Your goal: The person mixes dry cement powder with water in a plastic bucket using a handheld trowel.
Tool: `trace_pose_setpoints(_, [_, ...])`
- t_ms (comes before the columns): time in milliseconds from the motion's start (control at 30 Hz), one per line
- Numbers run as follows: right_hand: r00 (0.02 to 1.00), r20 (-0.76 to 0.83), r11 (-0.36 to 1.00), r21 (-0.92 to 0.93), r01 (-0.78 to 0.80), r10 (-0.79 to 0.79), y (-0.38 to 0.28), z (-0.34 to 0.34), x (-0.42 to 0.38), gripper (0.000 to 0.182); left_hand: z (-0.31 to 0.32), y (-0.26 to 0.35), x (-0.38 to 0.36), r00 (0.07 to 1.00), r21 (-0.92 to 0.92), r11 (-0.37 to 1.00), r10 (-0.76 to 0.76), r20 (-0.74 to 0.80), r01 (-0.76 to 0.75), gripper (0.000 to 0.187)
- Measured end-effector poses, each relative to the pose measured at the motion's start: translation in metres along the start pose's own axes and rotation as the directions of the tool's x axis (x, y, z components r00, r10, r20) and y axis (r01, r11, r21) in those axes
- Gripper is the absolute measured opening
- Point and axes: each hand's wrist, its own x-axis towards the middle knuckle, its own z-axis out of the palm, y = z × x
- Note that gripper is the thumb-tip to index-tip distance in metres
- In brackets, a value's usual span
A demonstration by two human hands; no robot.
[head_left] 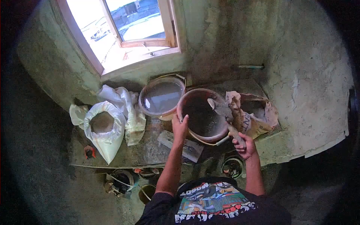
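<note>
My left hand grips the near left rim of a reddish-brown bucket, thumb over the edge. The bucket's inside is dark, with grey residue on the wall. In my right hand is the handle of a trowel, fingers wrapped round it. Its grey-smeared blade reaches over the bucket's right rim, and grey material seems to lie on it. Just right of the blade stands an open brown paper sack with grey powder inside. Touching the bucket's left side is a second bucket filled with greyish water.
An open white sack of brownish sand stands at left, beside a crumpled white sack. A flat grey board lies before the buckets. Small containers sit below the platform edge. An open window is behind; rough walls enclose the platform.
</note>
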Motion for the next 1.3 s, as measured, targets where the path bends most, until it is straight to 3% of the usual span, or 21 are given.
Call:
trace_pose_setpoints(33, [1.0,0.003,1.0,0.001,-0.006,0.006,-0.002,0.0,0.004,0.045,0.0,-0.006,0.002,0.999,-0.132,0.99,-0.047,-0.002,0.046,0.04])
trace_pose_setpoints(67, [1.0,0.009,1.0,0.0,-0.018,0.018,-0.002,-0.001,0.006,0.046,0.004,-0.014,-0.001,0.998,-0.125,0.991,-0.055,-0.002,0.055,0.04])
trace_pose_setpoints(133, [0.998,0.027,0.999,-0.016,-0.051,0.051,-0.007,-0.005,0.012,0.047,0.008,-0.01,-0.006,0.987,-0.494,0.862,-0.153,-0.042,0.112,0.036])
trace_pose_setpoints(167, [0.997,0.046,0.998,-0.041,-0.057,0.059,-0.009,-0.008,0.017,0.046,0.013,-0.025,-0.005,0.964,-0.53,0.822,-0.264,-0.034,0.206,0.032])
trace_pose_setpoints(200, [0.997,0.048,0.997,-0.041,-0.066,0.068,-0.01,-0.01,0.016,0.046,0.015,-0.018,-0.011,0.962,-0.528,0.824,-0.269,-0.042,0.207,0.032])
trace_pose_setpoints(267, [0.997,0.048,0.994,-0.098,-0.056,0.06,-0.016,-0.008,0.017,0.046,0.021,0.004,-0.019,0.939,-0.664,0.723,-0.332,-0.091,0.191,0.03])
trace_pose_setpoints(367, [0.999,0.021,0.987,-0.162,-0.023,0.027,-0.021,-0.008,0.014,0.046,0.032,-0.006,-0.023,0.928,-0.707,0.698,-0.33,-0.175,0.115,0.031])
trace_pose_setpoints(600, [1.0,0.009,0.991,-0.133,0.016,-0.015,-0.021,-0.001,0.014,0.045,0.029,-0.011,-0.032,0.931,-0.683,0.726,-0.299,-0.207,0.081,0.027])
trace_pose_setpoints(667, [0.999,0.016,0.992,-0.115,0.052,-0.05,-0.022,0.006,0.018,0.046,0.025,-0.002,-0.029,0.93,-0.661,0.737,-0.329,-0.165,0.143,0.026])
trace_pose_setpoints(867, [0.936,0.082,0.926,-0.14,0.35,-0.341,-0.061,0.07,0.021,0.051,0.034,-0.002,-0.017,0.943,-0.672,0.733,-0.288,-0.168,0.104,0.031])
trace_pose_setpoints(933, [0.921,0.115,0.918,-0.1,0.384,-0.373,-0.083,0.085,0.03,0.049,0.038,0.0,-0.003,0.94,-0.663,0.74,-0.294,-0.172,0.11,0.033])
trace_pose_setpoints(1000, [0.883,0.147,0.893,0.006,0.45,-0.446,-0.106,0.097,0.044,0.047,0.028,-0.004,0.015,0.98,-0.607,0.782,-0.196,-0.028,0.139,0.035])
trace_pose_setpoints(1067, [0.858,0.213,0.88,0.027,0.473,-0.468,-0.135,0.113,0.06,0.041,0.014,-0.007,0.031,0.971,-0.416,0.877,-0.223,0.088,0.239,0.035])
trace_pose_setpoints(1133, [0.798,0.3,0.85,0.115,0.515,-0.523,-0.16,0.135,0.075,0.037,0.004,0.013,0.029,0.981,-0.438,0.882,-0.114,0.155,0.172,0.043])
trace_pose_setpoints(1200, [0.76,0.358,0.837,0.151,0.526,-0.542,-0.188,0.145,0.089,0.035,0.0,0.007,0.018,0.936,-0.536,0.77,-0.237,0.261,0.345,0.052])
trace_pose_setpoints(1267, [0.708,0.418,0.816,0.18,0.549,-0.569,-0.218,0.152,0.098,0.034,-0.003,-0.005,0.005,0.908,-0.427,0.803,-0.342,0.243,0.417,0.053])
trace_pose_setpoints(1300, [0.678,0.364,0.759,0.148,0.634,-0.638,-0.228,0.153,0.102,0.035,0.001,-0.008,0.0,0.912,-0.426,0.809,-0.325,0.251,0.405,0.053])
